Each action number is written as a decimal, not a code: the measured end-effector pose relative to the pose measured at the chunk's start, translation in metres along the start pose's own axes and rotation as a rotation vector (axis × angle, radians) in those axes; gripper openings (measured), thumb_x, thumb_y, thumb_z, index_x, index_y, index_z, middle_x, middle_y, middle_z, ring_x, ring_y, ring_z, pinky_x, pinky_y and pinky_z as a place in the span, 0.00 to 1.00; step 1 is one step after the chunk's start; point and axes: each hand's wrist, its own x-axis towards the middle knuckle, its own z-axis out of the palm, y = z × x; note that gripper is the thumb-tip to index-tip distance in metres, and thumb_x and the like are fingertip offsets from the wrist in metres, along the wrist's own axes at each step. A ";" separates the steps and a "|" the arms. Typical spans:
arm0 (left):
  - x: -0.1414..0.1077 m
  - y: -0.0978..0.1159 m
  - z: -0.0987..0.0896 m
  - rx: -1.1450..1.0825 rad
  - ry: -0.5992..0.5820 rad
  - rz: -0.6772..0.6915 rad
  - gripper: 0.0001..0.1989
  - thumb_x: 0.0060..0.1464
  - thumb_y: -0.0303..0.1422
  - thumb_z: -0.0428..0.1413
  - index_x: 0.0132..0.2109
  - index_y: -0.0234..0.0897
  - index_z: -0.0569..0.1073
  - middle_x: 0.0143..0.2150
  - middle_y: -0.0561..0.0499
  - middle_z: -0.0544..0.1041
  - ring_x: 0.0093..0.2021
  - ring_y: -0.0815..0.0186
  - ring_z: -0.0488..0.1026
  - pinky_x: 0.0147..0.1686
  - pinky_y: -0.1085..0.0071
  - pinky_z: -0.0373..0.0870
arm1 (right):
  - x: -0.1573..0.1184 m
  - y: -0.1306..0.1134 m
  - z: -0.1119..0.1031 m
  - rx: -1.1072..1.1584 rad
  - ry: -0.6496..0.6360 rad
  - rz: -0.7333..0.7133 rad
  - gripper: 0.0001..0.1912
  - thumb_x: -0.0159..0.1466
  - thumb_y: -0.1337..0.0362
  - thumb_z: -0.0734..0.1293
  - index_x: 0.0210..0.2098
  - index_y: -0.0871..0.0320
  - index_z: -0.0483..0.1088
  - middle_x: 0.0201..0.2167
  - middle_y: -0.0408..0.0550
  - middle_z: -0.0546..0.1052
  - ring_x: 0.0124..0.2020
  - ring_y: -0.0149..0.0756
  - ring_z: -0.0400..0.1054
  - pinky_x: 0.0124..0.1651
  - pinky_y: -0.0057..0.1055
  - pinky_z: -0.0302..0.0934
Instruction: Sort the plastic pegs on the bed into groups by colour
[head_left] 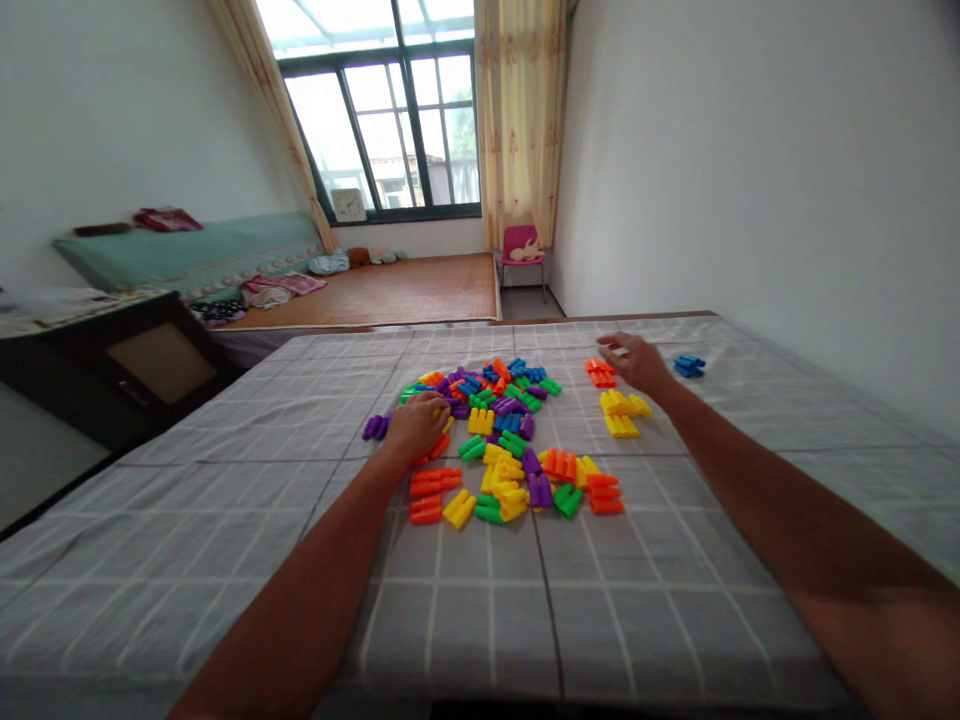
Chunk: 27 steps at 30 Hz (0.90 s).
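Note:
Bright plastic building pieces made of joined tubes lie in a loose pile [491,420] on the table. At the pile's left edge is my left hand [420,420], fingers curled down among the pieces; whatever they grip is hidden. A purple piece [375,428] lies just left of it, and orange pieces [435,482] lie nearer me. My right hand [634,360] hovers beside a small group of orange pieces [600,373], its fingers apart with nothing visible in them. Yellow pieces [622,414] lie below that hand, and blue pieces [688,366] sit to its right.
A grey checked cloth [480,610] covers the table. Beyond it are a low bed [405,285] with a woven mat and a pink chair [523,245] holding a soft toy. A dark cabinet [142,370] stands at the left, and a white wall [750,170] rises at the right.

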 end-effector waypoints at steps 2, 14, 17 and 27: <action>0.000 0.001 -0.001 -0.007 -0.007 -0.009 0.15 0.61 0.38 0.48 0.44 0.43 0.78 0.52 0.50 0.76 0.52 0.61 0.71 0.53 0.65 0.67 | -0.002 -0.042 0.024 0.062 -0.153 -0.186 0.14 0.62 0.60 0.64 0.44 0.57 0.75 0.44 0.53 0.79 0.44 0.43 0.72 0.48 0.40 0.64; 0.002 -0.005 0.000 -0.055 0.019 -0.103 0.14 0.61 0.35 0.47 0.44 0.44 0.77 0.52 0.50 0.76 0.51 0.62 0.71 0.48 0.67 0.68 | 0.009 -0.153 0.092 0.188 -0.554 -0.500 0.17 0.61 0.58 0.67 0.48 0.54 0.74 0.47 0.51 0.78 0.48 0.42 0.71 0.56 0.40 0.57; 0.002 -0.006 0.002 -0.050 0.014 -0.100 0.14 0.61 0.36 0.47 0.44 0.44 0.77 0.52 0.50 0.75 0.52 0.62 0.71 0.49 0.67 0.67 | 0.006 -0.151 0.085 0.378 -0.703 -0.558 0.16 0.61 0.56 0.67 0.45 0.55 0.75 0.47 0.50 0.78 0.48 0.39 0.71 0.54 0.36 0.60; 0.002 -0.004 0.002 -0.035 0.001 -0.105 0.15 0.62 0.38 0.46 0.44 0.44 0.78 0.51 0.49 0.76 0.51 0.60 0.71 0.49 0.64 0.66 | 0.038 -0.087 0.074 0.265 -0.464 -0.010 0.10 0.56 0.65 0.66 0.36 0.59 0.77 0.31 0.46 0.80 0.32 0.35 0.73 0.38 0.30 0.66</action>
